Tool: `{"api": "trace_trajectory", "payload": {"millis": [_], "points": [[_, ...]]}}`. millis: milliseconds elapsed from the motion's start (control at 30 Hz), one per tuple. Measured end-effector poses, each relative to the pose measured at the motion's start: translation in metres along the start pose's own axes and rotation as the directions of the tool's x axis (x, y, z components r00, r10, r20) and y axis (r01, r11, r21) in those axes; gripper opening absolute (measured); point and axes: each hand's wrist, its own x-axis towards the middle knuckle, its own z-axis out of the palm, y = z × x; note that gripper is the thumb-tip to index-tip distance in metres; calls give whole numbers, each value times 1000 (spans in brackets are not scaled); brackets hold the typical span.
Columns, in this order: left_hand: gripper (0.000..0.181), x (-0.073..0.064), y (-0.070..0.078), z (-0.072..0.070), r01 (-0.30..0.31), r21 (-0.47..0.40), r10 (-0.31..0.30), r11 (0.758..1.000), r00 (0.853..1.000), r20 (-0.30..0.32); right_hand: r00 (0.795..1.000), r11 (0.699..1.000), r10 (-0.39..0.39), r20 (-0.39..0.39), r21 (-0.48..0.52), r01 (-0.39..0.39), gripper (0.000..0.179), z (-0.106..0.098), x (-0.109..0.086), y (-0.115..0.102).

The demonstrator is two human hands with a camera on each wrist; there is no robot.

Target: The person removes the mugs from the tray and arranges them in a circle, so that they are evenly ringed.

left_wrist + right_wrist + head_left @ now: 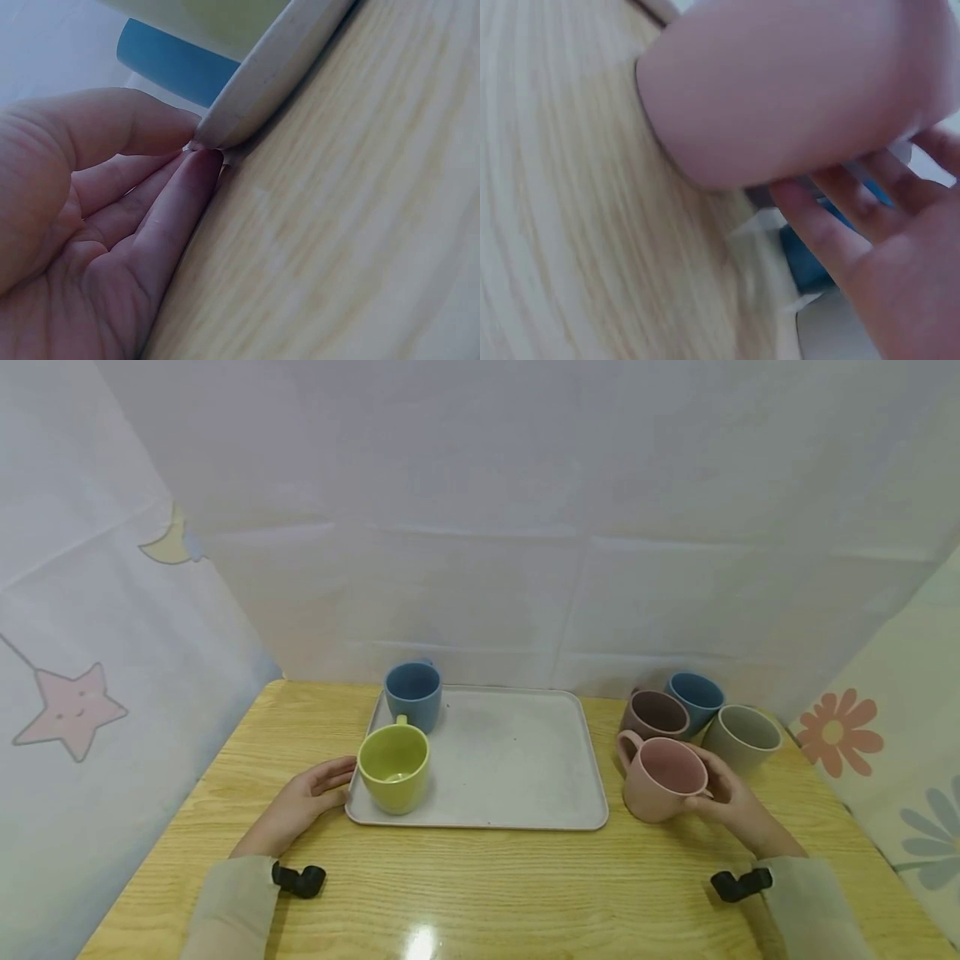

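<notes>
At the left edge of the pale tray [517,768], my left hand [303,797] pinches the rim; the left wrist view shows fingertips right at the tray's edge [251,86]. A yellow-green mug [393,789] stands on the tray close to that hand, its handle pointing back. Behind it on the tray is a blue mug [416,708]. My right hand [723,797] holds a pink mug [651,795] upright from its right side, to the right of the tray. The mug's handle [628,750] points back left. In the right wrist view, fingers touch the pink mug's wall [780,97].
Close behind the pink mug stand a brown-mauve mug [637,720], another blue mug [701,714] and a grey mug [738,747]. All this is on a wooden table [480,893], with a white cloth [480,593] hanging along its back edge and patterned cloth at both sides.
</notes>
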Motion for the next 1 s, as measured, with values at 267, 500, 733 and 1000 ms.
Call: {"api": "trace_trajectory", "payload": {"millis": [267, 500, 733, 1000], "points": [[65, 0, -1, 0, 1, 2, -1, 1000, 1000, -2, 927, 961, -100, -362, -277, -4, 35, 12, 10, -26], [65, -1, 0, 0, -2, -3, 2, 1000, 1000, -9, 857, 929, -238, -458, -364, 64, 22, 32, 26, -61], [66, 0, 1, 0, -5, -6, 5, 1000, 1000, -4, 865, 910, -339, -370, -364, 201, 19, 68, 47, -90], [65, 0, 1, 2, -6, -2, 6, 1000, 1000, -10, 923, 937, -285, -260, -277, 211, 26, 116, 69, -109]]}}
